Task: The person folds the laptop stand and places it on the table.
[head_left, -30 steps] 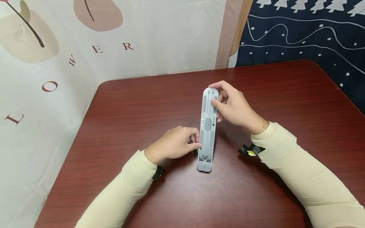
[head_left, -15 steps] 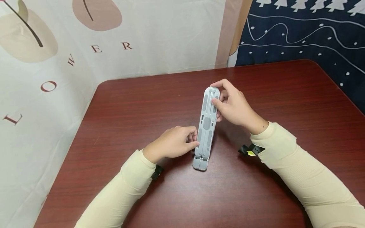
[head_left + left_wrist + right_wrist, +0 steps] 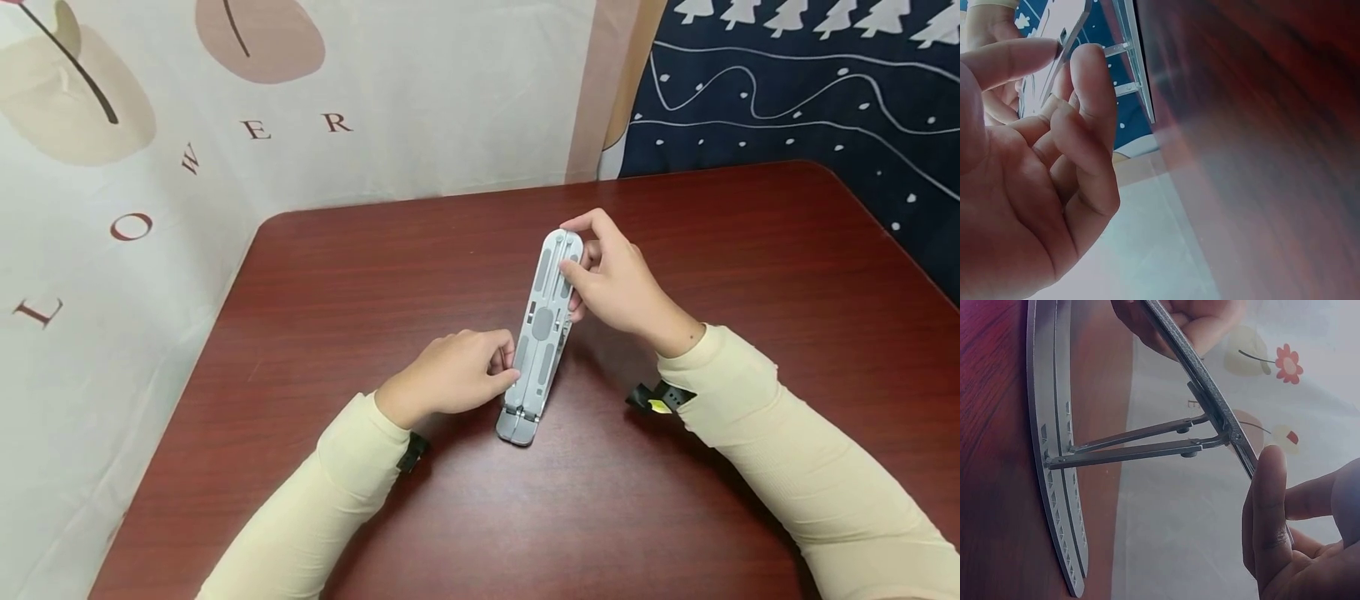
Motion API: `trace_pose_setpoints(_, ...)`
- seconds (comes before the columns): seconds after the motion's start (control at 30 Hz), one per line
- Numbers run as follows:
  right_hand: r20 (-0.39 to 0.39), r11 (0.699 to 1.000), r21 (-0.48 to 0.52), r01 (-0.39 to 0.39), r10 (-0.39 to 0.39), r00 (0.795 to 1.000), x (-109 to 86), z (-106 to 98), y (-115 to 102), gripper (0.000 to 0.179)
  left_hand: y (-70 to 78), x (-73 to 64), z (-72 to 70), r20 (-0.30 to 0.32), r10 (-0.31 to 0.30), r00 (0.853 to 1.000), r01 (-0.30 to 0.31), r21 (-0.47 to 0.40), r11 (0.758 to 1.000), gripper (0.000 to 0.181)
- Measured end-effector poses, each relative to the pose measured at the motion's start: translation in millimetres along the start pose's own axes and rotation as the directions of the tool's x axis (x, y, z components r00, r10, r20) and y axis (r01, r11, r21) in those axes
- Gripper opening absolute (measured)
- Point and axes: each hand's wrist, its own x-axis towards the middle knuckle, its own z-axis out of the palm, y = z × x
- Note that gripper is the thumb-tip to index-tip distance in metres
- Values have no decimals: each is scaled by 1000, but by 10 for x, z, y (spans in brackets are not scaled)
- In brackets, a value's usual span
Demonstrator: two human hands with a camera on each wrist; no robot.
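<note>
A person in cream sleeves (image 3: pixel 787 450) handles a silver folding stand (image 3: pixel 543 324) on a reddish-brown table (image 3: pixel 375 275), the metal frame partly unfolded and set slantwise between the two hands. The right hand (image 3: pixel 621 283) grips the far, rounded end, its thumb on the upper face, its index finger over the tip and the other fingers tucked behind the edge. The left hand (image 3: pixel 457 372) pinches the left edge nearer the person, thumb on top and fingers curled. Seen from the right wrist, the stand's upper panel (image 3: pixel 534 357) tilts away from two notched rails (image 3: pixel 1042 375), which lie along the tabletop, and a pair of slender struts (image 3: pixel 1135 455) spans the gap between them. Grey pads line the panel's face (the oval one (image 3: pixel 542 323) sits near its middle), and a darker lip (image 3: pixel 517 427) is hinged at the end closest to the person. Dark straps (image 3: pixel 413 453) show at both wrists. Behind the table hang a pale cloth (image 3: pixel 450 100) lettered L, O, W, E and R and a navy cloth (image 3: pixel 787 87) printed with white trees and looping lines.
</note>
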Motion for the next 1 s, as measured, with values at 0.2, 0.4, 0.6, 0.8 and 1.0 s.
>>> trace_pose_setpoints(0.2, 7, 1000, 5, 2, -2, 1000, 1, -4, 6, 42, -15, 15, 12, -35, 2, 999, -2, -4, 1000, 14)
trace_pose_setpoints(0.4, -7, 1000, 13, -13, 13, 1000, 6, -3, 15, 41, -18, 23, 7, -47, -6, 999, 6, -4, 1000, 14)
trace_pose_setpoints(0.6, -25, 999, 14, -36, 37, 999, 8, -2, 8, 40, -28, 23, 9, -64, -12, 998, 13, 8, 1000, 14)
trace_pose_setpoints(0.8, -43, 998, 19, -57, 58, 997, 9, -2, -2, 39, -39, 32, 10, -94, -24, 995, 26, 27, 999, 14)
trace_pose_setpoints(1.0, -42, 998, 15, -62, 62, 997, 12, -14, 2, 39, -52, 36, 4, -105, -28, 994, 32, 42, 999, 14)
